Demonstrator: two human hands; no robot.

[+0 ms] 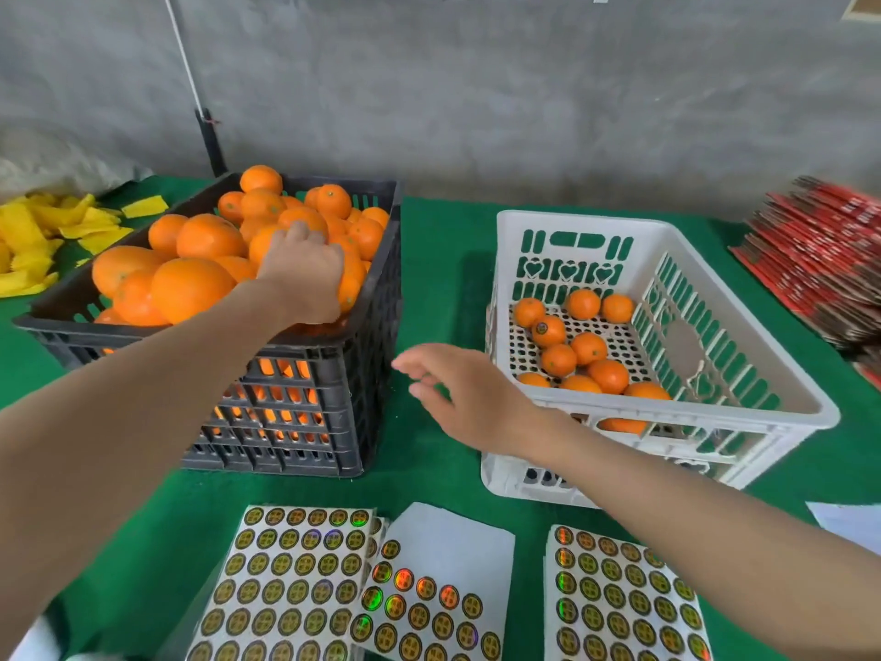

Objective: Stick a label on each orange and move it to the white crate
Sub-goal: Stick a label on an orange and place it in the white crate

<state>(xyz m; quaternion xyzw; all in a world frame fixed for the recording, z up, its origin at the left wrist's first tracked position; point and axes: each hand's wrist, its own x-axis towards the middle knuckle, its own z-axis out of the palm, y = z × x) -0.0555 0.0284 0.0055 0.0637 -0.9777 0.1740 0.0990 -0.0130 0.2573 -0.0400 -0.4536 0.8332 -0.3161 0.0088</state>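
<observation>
A black crate [376, 326] on the left is heaped with oranges [190, 286]. My left hand [302, 274] reaches into its right side, palm down, with the fingers curled over an orange [352, 284] in the heap. The white crate [743, 374] on the right holds several oranges [589, 348], and one of them [548, 330] shows a dark round label. My right hand [469, 395] hovers between the two crates with fingers spread and nothing in it. Sheets of round gold labels [291, 584] lie at the near edge, and the middle sheet [429, 598] is partly used.
Green cloth [438, 260] covers the table. Another label sheet [624, 598] lies at the near right. Yellow foam sleeves [52, 231] are piled at the far left, and a stack of red flat cartons [820, 260] sits at the far right. A grey wall stands behind.
</observation>
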